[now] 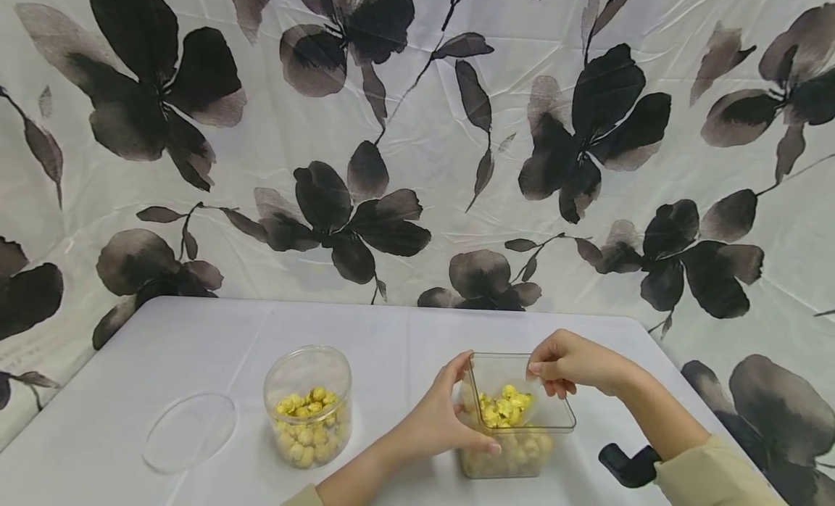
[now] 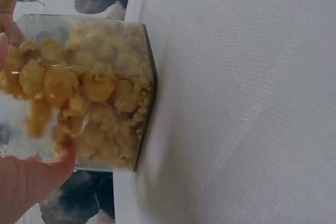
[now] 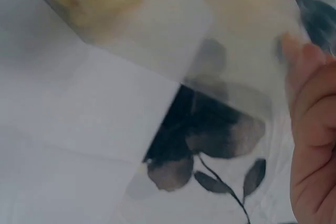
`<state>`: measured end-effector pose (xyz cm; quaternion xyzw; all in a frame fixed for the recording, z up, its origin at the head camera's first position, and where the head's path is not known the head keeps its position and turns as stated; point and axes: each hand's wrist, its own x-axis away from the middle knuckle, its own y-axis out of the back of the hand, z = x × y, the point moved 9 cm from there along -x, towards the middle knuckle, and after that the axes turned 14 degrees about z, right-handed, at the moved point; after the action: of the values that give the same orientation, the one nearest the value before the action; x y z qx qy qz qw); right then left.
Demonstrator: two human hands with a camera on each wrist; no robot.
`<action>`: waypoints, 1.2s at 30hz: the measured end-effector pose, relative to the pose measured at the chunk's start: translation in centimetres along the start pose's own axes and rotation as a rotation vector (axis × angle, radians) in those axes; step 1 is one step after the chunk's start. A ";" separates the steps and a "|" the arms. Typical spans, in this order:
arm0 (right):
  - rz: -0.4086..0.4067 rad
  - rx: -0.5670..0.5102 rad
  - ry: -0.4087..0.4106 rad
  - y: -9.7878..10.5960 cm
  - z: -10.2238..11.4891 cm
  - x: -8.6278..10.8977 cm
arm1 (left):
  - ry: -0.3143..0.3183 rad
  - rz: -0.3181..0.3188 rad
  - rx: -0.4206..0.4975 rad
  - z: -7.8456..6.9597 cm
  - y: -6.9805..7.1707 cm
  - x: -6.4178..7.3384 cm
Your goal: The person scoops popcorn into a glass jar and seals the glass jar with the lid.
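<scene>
A clear square-mouthed container [image 1: 471,462] holds yellow popcorn [image 1: 505,407] and stands on the white table, right of centre. My left hand [image 1: 435,417] grips its left side, thumb across the front and fingers behind. In the left wrist view, popcorn [image 2: 60,85] shows through the wall near that hand's fingertip [image 2: 65,161]. Over the container's right rear rim, my right hand [image 1: 577,365] has curled fingers and pinches a small translucent piece [image 1: 533,383]. Its lower part is too faint to tell its kind. The right wrist view shows the right hand [image 3: 317,129] beside the container wall.
To the left stands a clear round jar [image 1: 308,426] partly filled with popcorn. A clear round lid [image 1: 189,432] lies flat further left. A black curved object [image 1: 628,466] is by the right sleeve. Floral cloth [image 1: 417,129] hangs behind the table [image 1: 365,332].
</scene>
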<state>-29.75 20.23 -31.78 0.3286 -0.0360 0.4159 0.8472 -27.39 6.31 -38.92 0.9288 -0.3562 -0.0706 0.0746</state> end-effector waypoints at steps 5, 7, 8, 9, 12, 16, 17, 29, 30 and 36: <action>0.009 -0.039 -0.014 -0.6 -0.4 -0.4 | -0.008 0.001 0.002 0.1 -0.1 0.1; 0.002 -0.069 -0.027 -0.6 -0.6 -0.2 | -0.010 0.001 0.001 0.1 -0.1 0.1; -0.002 -0.084 -0.033 -0.5 -0.7 0.0 | -0.011 0.000 0.000 0.1 -0.1 0.1; -0.006 -0.104 -0.038 -0.5 -0.8 0.2 | -0.012 0.000 -0.001 0.2 -0.2 0.1; -0.012 -0.138 -0.035 -0.6 -0.9 0.6 | -0.014 -0.003 -0.004 0.2 -0.1 0.1; -0.004 -0.150 -0.011 -0.8 -0.7 0.7 | -0.018 -0.008 -0.007 0.1 -0.1 0.0; -0.006 -0.152 -0.010 -0.8 -0.7 0.8 | -0.018 -0.009 -0.009 0.1 -0.1 0.1; -0.048 -0.212 -0.023 -1.2 -1.0 1.2 | -0.008 -0.014 -0.020 0.0 0.0 0.2; -0.048 -0.220 -0.024 -1.3 -1.1 1.2 | -0.008 -0.014 -0.021 0.0 0.1 0.2; -0.060 -0.238 -0.026 -1.6 -1.1 1.1 | -0.012 -0.009 -0.014 0.0 0.0 0.0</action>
<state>-28.12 20.87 -33.11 0.2321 -0.0860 0.3789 0.8918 -27.41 6.26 -38.91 0.9294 -0.3519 -0.0790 0.0788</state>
